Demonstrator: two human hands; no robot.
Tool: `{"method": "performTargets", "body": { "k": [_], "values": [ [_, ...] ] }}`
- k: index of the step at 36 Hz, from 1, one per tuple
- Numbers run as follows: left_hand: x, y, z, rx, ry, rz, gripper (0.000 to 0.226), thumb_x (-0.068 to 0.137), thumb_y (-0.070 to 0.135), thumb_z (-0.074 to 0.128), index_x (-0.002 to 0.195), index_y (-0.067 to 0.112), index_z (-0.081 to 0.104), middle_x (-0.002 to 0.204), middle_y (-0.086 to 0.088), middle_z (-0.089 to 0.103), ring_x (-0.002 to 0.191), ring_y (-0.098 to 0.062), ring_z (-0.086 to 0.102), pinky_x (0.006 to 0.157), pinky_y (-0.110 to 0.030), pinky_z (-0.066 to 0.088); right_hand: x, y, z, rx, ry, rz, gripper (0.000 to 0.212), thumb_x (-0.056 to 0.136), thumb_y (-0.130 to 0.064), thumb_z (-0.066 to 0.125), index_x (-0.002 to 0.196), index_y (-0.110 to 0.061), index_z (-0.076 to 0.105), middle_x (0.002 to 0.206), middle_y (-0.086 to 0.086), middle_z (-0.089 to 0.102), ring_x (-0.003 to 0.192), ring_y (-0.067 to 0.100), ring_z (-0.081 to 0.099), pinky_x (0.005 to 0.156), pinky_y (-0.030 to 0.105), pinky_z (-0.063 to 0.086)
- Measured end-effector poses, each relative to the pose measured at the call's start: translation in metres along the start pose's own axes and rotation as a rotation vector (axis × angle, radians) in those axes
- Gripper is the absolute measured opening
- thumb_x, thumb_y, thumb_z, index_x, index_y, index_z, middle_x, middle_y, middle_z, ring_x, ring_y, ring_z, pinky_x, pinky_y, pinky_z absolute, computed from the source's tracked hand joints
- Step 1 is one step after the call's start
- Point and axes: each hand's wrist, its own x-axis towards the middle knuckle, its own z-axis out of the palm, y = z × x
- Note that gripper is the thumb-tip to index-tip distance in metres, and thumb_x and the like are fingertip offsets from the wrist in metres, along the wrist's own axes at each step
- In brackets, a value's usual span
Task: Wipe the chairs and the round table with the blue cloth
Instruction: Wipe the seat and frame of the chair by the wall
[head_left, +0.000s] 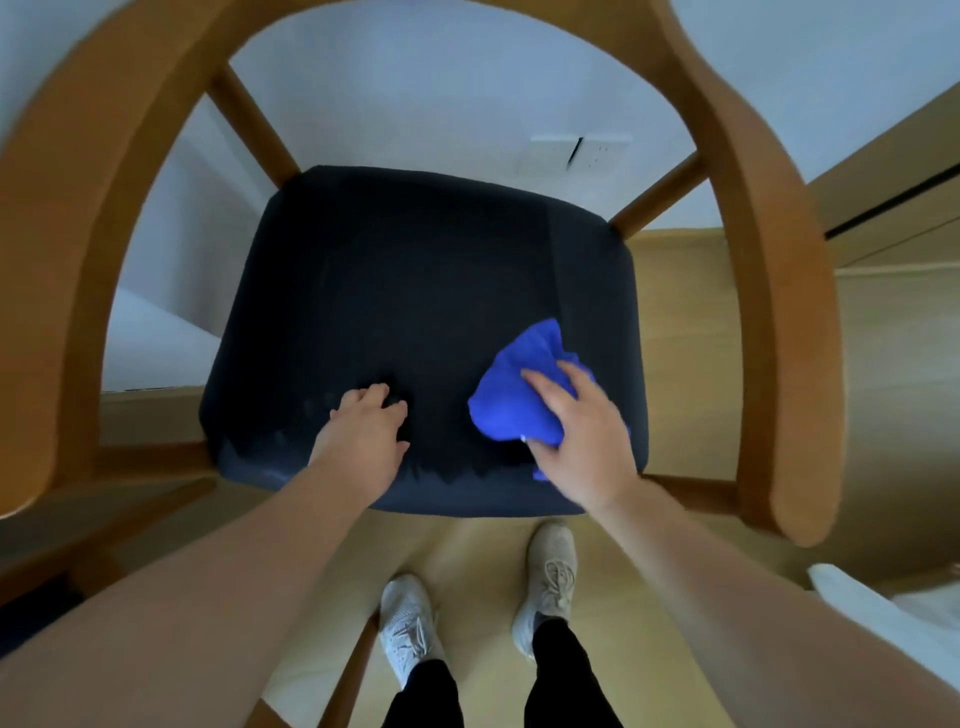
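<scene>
Two hands on seat (389, 280): left hand (363, 431) empty, loose; right hand (582, 441) around blue cloth (511, 400), lengthwise front-to-back.

The single head-worn wide-angle camera looks steeply down from close above the dark navy padded seat (415, 291) of a curved-armed wooden chair (774, 312), the person's pale shoes (550, 566) near the bottom edge.

Bare forearms (208, 597); black trousers (561, 675), narrow at the ankle; pale lace-up trainers, left (410, 623) whitish, right (548, 577) beige.
</scene>
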Motion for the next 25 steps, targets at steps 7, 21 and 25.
{"method": "performTargets", "body": {
  "k": [7,21,25],
  "values": [
    [-0.001,0.005,0.002,0.023,0.018,-0.014,0.054,0.094,0.041,0.050,0.143,0.024,0.035,0.151,0.000,0.023,0.134,-0.024,0.022,0.106,-0.043,0.036,0.110,0.009,-0.030,-0.078,0.080,0.075,0.064,0.083,-0.034,0.065,0.143,-0.027,0.042,0.148,0.009,0.035,0.130,0.034,0.041,0.103,0.049,0.039],
    [0.001,0.007,0.012,0.008,0.007,-0.058,0.053,0.095,0.039,0.048,0.144,0.026,0.031,0.152,0.001,0.016,0.136,-0.022,0.014,0.109,-0.042,0.033,0.233,0.043,-0.035,-0.256,0.027,0.038,0.065,0.083,-0.028,0.059,0.144,-0.028,0.038,0.146,0.014,0.034,0.127,0.039,0.038,0.099,0.050,0.039],
    [0.002,0.007,0.011,0.005,-0.001,-0.063,0.053,0.095,0.038,0.049,0.144,0.025,0.032,0.153,0.000,0.017,0.136,-0.022,0.014,0.109,-0.041,0.032,0.250,0.052,-0.029,-0.217,-0.046,0.114,0.066,0.085,-0.032,0.057,0.146,-0.029,0.033,0.150,0.013,0.028,0.129,0.039,0.037,0.100,0.050,0.040]
  ]
}}
